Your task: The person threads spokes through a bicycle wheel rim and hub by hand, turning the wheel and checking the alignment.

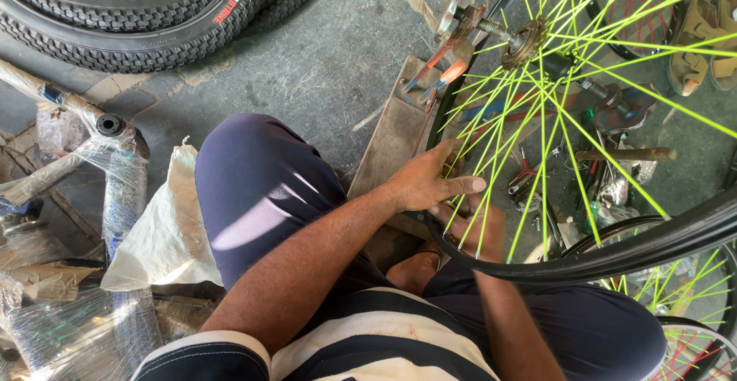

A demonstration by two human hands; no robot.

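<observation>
The person sits low on the floor (338, 66) with a bicycle wheel (568, 120) standing up in front of the knees. The wheel has a black rim and bright yellow-green spokes (537, 158). It stands in a metal stand (399, 128), so I think both hands are free to work on it.

The left hand (426, 181) lies on the near edge of the wheel. Its grip is half closed: the thumb is on one side of the rim and the fingers reach across the spokes on the other side. It seems to keep the wheel from turning.

The right hand (472, 227) is just under the left hand, behind the spokes. Its fingers curl near the rim, but the spokes hide them, so I cannot tell if its grip is closed on anything.

The hub with its small toothed ring (526, 42) is above both hands, well away from them. Small tools (530, 178) lie on the floor just past the fingers. Black tyres (138, 13) lie far off to the upper left, and bike parts wrapped in clear plastic (84, 197) are far to the left.
</observation>
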